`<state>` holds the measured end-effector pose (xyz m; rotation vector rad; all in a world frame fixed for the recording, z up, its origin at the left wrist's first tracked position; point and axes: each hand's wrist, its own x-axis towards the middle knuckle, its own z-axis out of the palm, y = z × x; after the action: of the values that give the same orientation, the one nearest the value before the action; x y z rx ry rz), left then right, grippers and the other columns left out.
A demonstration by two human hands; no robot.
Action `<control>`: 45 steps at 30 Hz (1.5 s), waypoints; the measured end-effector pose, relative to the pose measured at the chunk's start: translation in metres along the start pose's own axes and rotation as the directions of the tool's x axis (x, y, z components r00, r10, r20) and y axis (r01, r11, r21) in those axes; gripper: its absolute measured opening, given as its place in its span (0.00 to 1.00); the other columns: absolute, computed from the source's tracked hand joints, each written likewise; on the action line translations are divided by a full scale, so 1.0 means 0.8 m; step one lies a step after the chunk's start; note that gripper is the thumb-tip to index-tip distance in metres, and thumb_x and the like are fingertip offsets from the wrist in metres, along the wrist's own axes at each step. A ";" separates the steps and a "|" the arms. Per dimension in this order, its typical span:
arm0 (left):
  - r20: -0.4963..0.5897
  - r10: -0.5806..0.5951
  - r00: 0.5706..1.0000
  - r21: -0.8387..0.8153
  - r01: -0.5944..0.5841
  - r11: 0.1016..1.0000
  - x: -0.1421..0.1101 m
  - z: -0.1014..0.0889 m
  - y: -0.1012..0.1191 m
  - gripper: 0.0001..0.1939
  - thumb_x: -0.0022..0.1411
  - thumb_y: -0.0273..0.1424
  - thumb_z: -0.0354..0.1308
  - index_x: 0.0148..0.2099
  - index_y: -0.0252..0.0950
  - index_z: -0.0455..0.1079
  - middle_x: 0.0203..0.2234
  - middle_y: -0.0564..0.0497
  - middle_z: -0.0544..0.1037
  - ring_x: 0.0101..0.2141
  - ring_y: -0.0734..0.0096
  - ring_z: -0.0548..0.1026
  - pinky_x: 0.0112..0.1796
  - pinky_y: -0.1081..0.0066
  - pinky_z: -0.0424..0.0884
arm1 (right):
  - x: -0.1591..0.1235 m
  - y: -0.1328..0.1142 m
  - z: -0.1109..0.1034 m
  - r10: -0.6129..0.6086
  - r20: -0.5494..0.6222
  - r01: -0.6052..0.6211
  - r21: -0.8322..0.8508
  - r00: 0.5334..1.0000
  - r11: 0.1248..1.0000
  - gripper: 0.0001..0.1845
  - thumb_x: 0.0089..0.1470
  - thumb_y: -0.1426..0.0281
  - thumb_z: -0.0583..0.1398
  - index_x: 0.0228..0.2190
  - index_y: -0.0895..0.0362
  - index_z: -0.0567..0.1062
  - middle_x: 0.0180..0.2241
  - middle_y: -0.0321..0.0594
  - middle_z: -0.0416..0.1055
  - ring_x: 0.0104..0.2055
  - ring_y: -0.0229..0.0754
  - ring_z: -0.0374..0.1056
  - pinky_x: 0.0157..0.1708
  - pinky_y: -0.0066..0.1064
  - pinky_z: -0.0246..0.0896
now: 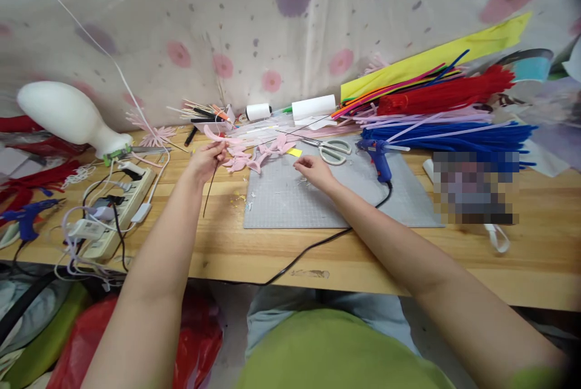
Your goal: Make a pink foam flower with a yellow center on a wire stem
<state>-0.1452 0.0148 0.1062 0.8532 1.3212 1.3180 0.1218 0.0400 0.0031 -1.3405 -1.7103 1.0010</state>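
My left hand (209, 160) is closed around a thin dark wire (209, 192), whose lower end hangs below the fingers. A curved pink fuzzy piece (214, 135) shows just above that hand; whether I hold it too is unclear. Over the grey cutting mat (267, 207), my right hand (316, 172) has its fingertips pinched together, and what they hold, if anything, cannot be made out. Between the hands lie several pink petal-like pieces (276, 146) and a small yellow piece (295, 152). Scissors (333, 150) with pale handles rest beyond my right hand.
A blue glue gun (379, 159) lies on the mat, its black cord (308, 248) crossing the table front. At right are bundles of blue (454, 140) and red pipe cleaners (449, 94). A power strip (120, 213), second glue gun (28, 219) and white lamp (68, 114) occupy the left.
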 end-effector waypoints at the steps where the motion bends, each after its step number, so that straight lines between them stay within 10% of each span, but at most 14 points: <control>1: -0.041 -0.025 0.999 -0.025 0.024 0.999 -0.004 -0.005 0.002 0.04 0.54 0.21 0.60 0.27 0.29 0.70 0.15 0.58 0.65 0.14 0.90 0.60 0.21 0.86 0.67 | 0.002 -0.004 0.005 0.005 0.024 -0.005 -0.025 1.000 1.000 0.07 0.48 0.69 0.57 0.28 0.58 0.75 0.27 0.37 0.73 0.29 0.37 0.66 0.31 0.29 0.56; 11: -0.130 -0.043 0.991 0.108 0.057 0.993 -0.022 -0.042 -0.001 0.05 0.54 0.17 0.57 0.27 0.26 0.71 0.15 0.56 0.67 0.14 0.87 0.61 0.23 0.80 0.70 | 0.020 -0.067 0.080 -0.247 0.182 0.298 -0.359 0.952 0.885 0.10 0.52 0.73 0.56 0.34 0.58 0.78 0.37 0.43 0.75 0.41 0.43 0.65 0.41 0.32 0.56; 20: -0.033 -0.247 0.968 -0.231 0.233 0.945 -0.023 -0.050 -0.010 0.09 0.62 0.22 0.53 0.29 0.29 0.70 0.15 0.58 0.66 0.13 0.90 0.61 0.21 0.86 0.67 | 0.072 -0.078 0.151 -0.449 0.413 0.609 -0.568 0.792 0.553 0.19 0.57 0.70 0.53 0.47 0.55 0.75 0.48 0.49 0.69 0.53 0.52 0.53 0.51 0.43 0.44; 27: 0.088 -0.343 0.935 -0.386 0.350 0.854 -0.028 -0.049 -0.026 0.10 0.63 0.23 0.51 0.30 0.30 0.68 0.16 0.58 0.65 0.12 0.91 0.60 0.21 0.87 0.68 | 0.083 -0.076 0.172 -0.483 0.398 0.624 -0.546 0.780 0.559 0.17 0.57 0.69 0.54 0.41 0.63 0.78 0.45 0.56 0.70 0.51 0.53 0.55 0.51 0.44 0.45; 35: -0.029 -0.286 0.958 -0.474 0.239 0.848 -0.036 -0.038 -0.037 0.09 0.63 0.23 0.52 0.30 0.31 0.70 0.15 0.58 0.68 0.13 0.91 0.63 0.23 0.88 0.70 | 0.065 -0.083 0.070 -0.192 0.385 0.184 0.058 0.903 0.981 0.08 0.54 0.70 0.58 0.38 0.57 0.71 0.29 0.38 0.73 0.31 0.38 0.67 0.33 0.30 0.60; 45: 0.064 -0.317 0.946 -0.496 0.306 0.813 -0.039 0.078 -0.063 0.08 0.61 0.23 0.54 0.29 0.30 0.70 0.15 0.57 0.69 0.13 0.89 0.64 0.20 0.86 0.69 | 0.019 -0.018 -0.048 -0.006 0.679 -0.339 0.375 0.735 0.863 0.18 0.42 0.63 0.68 0.31 0.59 0.69 0.17 0.28 0.59 0.17 0.27 0.50 0.16 0.20 0.40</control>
<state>-0.0693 -0.0076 0.0715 0.2453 1.0053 1.3177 0.1472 0.0580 0.0335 -0.8543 -1.6425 2.0573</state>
